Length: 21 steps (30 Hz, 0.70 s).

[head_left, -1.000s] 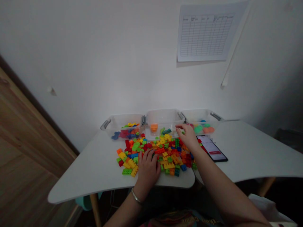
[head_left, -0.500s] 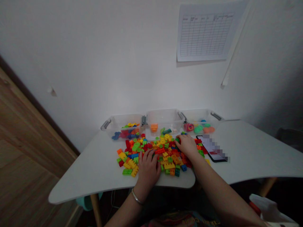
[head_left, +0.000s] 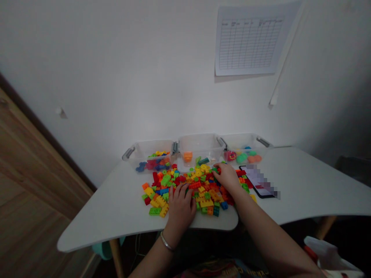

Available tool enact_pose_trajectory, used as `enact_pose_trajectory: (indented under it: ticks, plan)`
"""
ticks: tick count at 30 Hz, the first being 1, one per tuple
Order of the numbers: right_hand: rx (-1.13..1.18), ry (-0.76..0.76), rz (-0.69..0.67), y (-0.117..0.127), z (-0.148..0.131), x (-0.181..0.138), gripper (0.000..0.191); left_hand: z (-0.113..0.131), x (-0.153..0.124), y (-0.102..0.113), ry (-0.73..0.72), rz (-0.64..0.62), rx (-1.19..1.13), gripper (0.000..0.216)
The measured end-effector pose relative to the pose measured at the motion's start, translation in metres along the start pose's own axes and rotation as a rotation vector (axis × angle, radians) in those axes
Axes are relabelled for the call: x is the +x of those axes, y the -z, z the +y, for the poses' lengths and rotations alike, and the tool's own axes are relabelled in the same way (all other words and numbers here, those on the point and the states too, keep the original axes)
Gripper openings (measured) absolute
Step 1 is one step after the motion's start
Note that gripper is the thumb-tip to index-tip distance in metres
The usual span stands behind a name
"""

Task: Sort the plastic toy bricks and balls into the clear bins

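A heap of toy building bricks (head_left: 207, 195) in red, yellow, green, orange and blue covers the middle of the white table. My left hand (head_left: 181, 206) lies on the heap's near side, fingers spread over the bricks and nothing visibly gripped. At the back right of the heap, my right hand (head_left: 227, 175) reaches in with thumb and forefinger apart. Green and red bricks show between those fingertips, apparently still in the heap. The other right fingers are partly hidden.
Three clear plastic bins stand along the wall: the left bin (head_left: 136, 154) with mixed pieces, the middle bin (head_left: 199, 143) with a few, the right bin (head_left: 246, 139) with rounded pieces. A phone (head_left: 259, 181) lies right of the heap on the table (head_left: 101, 216).
My right hand's forefinger has stretched slightly left, with the thumb and forefinger further apart. My left hand stays in place on the heap. The view has shifted slightly.
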State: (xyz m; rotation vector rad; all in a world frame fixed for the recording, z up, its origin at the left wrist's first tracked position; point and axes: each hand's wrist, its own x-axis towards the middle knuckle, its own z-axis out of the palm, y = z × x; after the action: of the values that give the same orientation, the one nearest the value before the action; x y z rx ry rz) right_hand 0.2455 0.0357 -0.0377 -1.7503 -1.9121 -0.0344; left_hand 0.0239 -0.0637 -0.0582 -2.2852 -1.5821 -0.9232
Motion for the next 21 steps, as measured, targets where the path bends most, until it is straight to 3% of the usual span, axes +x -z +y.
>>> enact_pose_trajectory:
  ticks: [7, 12, 21]
  plan:
    - [0.219, -0.03, 0.138, -0.001, 0.002, 0.001, 0.026, 0.0, 0.0, 0.0, 0.0, 0.012, -0.013, 0.027]
    - [0.465, -0.142, 0.231, 0.01, -0.002, 0.002, 0.031, 0.0, 0.0, 0.0, 0.002, -0.004, -0.008, 0.027]
    - [0.753, -0.177, 0.536, 0.031, -0.012, 0.022, 0.036, 0.0, 0.0, 0.0, 0.005, -0.013, -0.004, 0.028]
